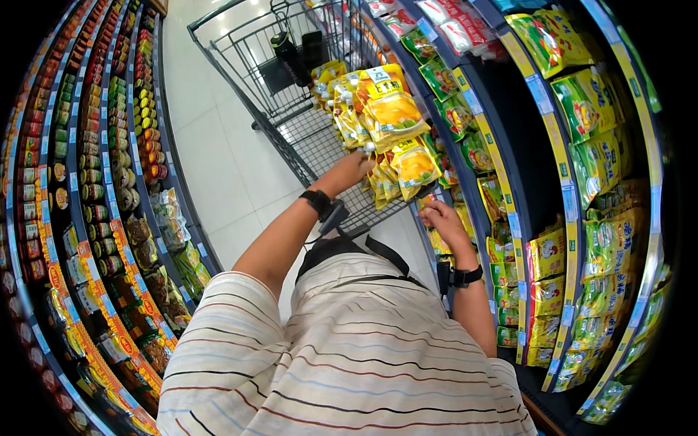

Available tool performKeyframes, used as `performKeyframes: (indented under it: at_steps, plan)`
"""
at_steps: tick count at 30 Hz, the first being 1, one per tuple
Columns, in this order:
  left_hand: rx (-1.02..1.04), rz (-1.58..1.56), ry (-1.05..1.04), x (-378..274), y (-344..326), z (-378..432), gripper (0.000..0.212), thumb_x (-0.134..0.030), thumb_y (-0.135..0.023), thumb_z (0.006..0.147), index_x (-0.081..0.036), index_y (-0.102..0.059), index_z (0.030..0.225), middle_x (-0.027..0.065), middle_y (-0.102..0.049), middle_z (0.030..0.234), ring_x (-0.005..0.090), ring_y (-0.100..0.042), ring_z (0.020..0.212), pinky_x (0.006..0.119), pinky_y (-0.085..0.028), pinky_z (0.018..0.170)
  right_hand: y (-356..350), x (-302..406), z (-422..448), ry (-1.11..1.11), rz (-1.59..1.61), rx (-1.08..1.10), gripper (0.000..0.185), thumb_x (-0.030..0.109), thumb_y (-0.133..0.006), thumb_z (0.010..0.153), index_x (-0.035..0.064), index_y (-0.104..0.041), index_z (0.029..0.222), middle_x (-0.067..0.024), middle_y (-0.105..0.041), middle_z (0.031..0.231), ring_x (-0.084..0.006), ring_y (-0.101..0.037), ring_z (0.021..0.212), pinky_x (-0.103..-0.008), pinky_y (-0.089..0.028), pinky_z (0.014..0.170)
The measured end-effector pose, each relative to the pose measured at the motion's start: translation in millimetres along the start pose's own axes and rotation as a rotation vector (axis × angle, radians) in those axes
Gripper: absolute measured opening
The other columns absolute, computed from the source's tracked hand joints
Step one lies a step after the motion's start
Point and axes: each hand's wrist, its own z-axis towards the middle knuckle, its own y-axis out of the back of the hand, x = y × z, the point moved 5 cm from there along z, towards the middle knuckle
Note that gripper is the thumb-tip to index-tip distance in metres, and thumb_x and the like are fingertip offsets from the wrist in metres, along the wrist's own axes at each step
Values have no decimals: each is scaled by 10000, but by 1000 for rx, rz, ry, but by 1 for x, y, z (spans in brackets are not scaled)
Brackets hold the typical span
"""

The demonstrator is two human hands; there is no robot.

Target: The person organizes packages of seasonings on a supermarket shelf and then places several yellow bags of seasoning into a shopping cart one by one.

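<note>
My left hand (353, 169) reaches over the wire shopping cart (305, 147), its fingers at the spout ends of the lower yellow pouches (411, 166). Whether it grips one is hard to make out. Right above leans a large yellow spouted pouch (390, 109), printed with a picture of food, against several similar pouches (343, 106) in the cart. My right hand (446, 222) is beside the cart's near right corner, close to the lower shelf, its fingers bent. Its fingertips are too small to show whether they hold anything. Both wrists wear black straps with small devices.
In the cart's far part are a black bottle (286, 52) and a dark flat object (312, 48). Shelves of seasoning bags (586, 103) run close along the right. Shelves of jars (95, 191) line the left, across a tiled floor (210, 141).
</note>
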Motion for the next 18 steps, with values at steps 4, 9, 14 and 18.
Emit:
performKeyframes:
  at_steps: [4,9,14,18]
  plan:
    - [-50,-390,239,-3,13,35,523,-388,-577,977,56,-539,1250,109,-626,930,151,-616,823,299,-546,658,0,-1,8,-11,-12,-10,358,206,-591,950,-44,-603,1205,-106,-711,998,-168,-685,915,-295,-521,840]
    - [-110,-439,210,2,14,60,537,-373,-601,967,108,-514,1188,173,-638,981,215,-641,793,349,-540,652,-5,5,13,-31,6,-9,353,201,-584,953,-43,-602,1209,-104,-713,991,-164,-684,911,-294,-521,844]
    - [-97,-508,288,4,11,68,571,-379,-658,930,100,-500,1197,150,-627,964,184,-649,789,318,-548,623,-10,18,13,-51,-20,-14,338,201,-572,965,-42,-605,1200,-112,-708,1006,-171,-679,922,-287,-518,851]
    - [-89,-547,283,9,14,74,593,-386,-676,915,104,-484,1189,139,-626,913,185,-657,763,315,-543,593,-12,31,11,-63,-32,-40,323,198,-560,976,-44,-611,1185,-117,-707,1014,-175,-678,930,-300,-518,860]
